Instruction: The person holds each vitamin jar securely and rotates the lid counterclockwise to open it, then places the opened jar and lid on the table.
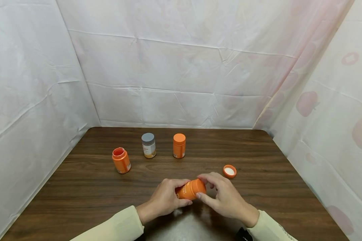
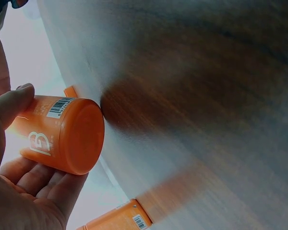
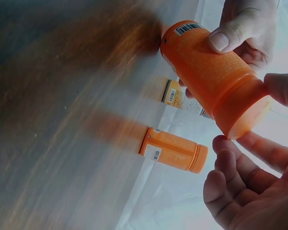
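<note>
An orange bottle [image 1: 187, 191] with its orange lid [image 1: 200, 186] on lies tilted between the two hands, its lid end toward the right. The left hand [image 1: 168, 198] grips the body, thumb on one side and fingers on the other; in the left wrist view the bottle's base [image 2: 85, 136] faces the camera. At the lid, the right hand [image 1: 226, 197] pinches the rim between thumb and fingertips, as the right wrist view shows, where a barcode [image 3: 188, 29] appears near the base.
Left of the hands stands an uncapped orange bottle [image 1: 122, 161]. Farther back are a grey-lidded bottle [image 1: 149, 147] and a capped orange bottle [image 1: 179, 147]. An upturned orange lid [image 1: 229, 171] with a white inside lies beyond the right hand on the dark wooden table [image 1: 274, 187].
</note>
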Available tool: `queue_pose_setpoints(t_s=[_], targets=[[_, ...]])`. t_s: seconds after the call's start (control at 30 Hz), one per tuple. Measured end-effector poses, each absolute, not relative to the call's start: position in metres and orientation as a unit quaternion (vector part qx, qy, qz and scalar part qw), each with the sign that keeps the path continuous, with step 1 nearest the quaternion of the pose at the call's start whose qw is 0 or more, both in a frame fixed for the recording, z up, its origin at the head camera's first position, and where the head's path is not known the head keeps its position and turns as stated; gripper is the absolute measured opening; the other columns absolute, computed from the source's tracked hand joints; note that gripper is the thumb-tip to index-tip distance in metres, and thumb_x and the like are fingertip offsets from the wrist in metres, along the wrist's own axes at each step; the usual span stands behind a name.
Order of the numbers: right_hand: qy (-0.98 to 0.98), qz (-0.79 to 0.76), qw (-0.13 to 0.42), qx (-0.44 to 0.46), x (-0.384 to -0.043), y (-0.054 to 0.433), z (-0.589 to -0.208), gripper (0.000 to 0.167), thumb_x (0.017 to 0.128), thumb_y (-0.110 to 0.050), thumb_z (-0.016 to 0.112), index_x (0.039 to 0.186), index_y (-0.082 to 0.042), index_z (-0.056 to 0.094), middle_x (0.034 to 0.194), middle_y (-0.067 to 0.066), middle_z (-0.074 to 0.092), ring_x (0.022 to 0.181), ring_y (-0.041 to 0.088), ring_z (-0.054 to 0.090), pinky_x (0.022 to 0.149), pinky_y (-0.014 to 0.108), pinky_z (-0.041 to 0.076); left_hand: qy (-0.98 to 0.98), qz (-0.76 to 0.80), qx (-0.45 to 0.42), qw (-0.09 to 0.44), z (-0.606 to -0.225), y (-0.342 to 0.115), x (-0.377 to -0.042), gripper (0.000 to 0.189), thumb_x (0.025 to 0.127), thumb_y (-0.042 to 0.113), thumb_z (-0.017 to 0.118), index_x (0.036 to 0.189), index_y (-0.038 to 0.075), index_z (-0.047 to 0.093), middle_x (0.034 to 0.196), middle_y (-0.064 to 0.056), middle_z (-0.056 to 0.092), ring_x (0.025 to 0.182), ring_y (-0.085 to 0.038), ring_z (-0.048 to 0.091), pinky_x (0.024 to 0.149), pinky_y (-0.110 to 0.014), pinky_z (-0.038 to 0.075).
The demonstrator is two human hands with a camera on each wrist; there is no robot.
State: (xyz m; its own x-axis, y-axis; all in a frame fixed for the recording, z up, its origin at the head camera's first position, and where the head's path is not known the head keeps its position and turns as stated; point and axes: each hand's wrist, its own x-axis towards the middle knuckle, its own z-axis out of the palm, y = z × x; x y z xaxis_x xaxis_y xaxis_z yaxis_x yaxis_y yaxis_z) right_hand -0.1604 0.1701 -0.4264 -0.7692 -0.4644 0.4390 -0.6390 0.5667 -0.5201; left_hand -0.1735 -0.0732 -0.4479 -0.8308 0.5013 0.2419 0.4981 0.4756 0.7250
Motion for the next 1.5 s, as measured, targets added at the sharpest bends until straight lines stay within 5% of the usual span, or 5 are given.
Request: queue_pose_setpoints(t_s=[0.53,0.87,1.17,1.5], targets=[[-0.848,0.351,0.141,0.370,-0.1597,0.1711,-0.4239,0.057,0.080,-0.011,0.087,0.131,-0.021,0.065,0.123,-0.011,0.062,0.099,0.011,0.058,0.076,0.028,0.053,0.862,0.414,0.293,-0.013,-0.4477,-0.0735,-0.1711,0.050,0.076,0.022,0.093,0.122,0.026,0.074,0.100,0.015,0.071,0.081,-0.001,0.061,0.073,-0.024,0.051],[-0.844,0.336,0.148,0.391,-0.1614,0.1723,-0.4231,0.067,0.072,0.001,0.087,0.131,-0.023,0.065,0.128,-0.009,0.060,0.117,0.011,0.056,0.094,0.037,0.052,0.865,0.409,0.289,-0.012,-0.4479,-0.0735,-0.1708,0.052,0.077,0.024,0.093,0.124,0.027,0.073,0.104,0.014,0.072,0.084,-0.001,0.062,0.075,-0.026,0.052],[-0.850,0.357,0.132,0.366,-0.1595,0.1715,-0.4240,0.066,0.080,-0.020,0.090,0.138,-0.025,0.059,0.128,-0.006,0.059,0.098,0.015,0.060,0.076,0.031,0.054,0.864,0.415,0.284,-0.004,-0.4482,-0.0726,-0.1712,0.049,0.077,0.022,0.093,0.121,0.028,0.073,0.098,0.015,0.071,0.080,-0.002,0.062,0.073,-0.024,0.051],[-0.890,0.341,0.131,0.272,-0.1574,0.1670,-0.4249,0.052,0.088,-0.051,0.078,0.124,-0.016,0.067,0.100,-0.014,0.063,0.079,0.010,0.056,0.066,0.025,0.049,0.861,0.422,0.285,-0.004,-0.4485,-0.0727,-0.1708,0.048,0.077,0.021,0.093,0.121,0.026,0.073,0.099,0.015,0.071,0.081,-0.001,0.062,0.074,-0.024,0.052]])
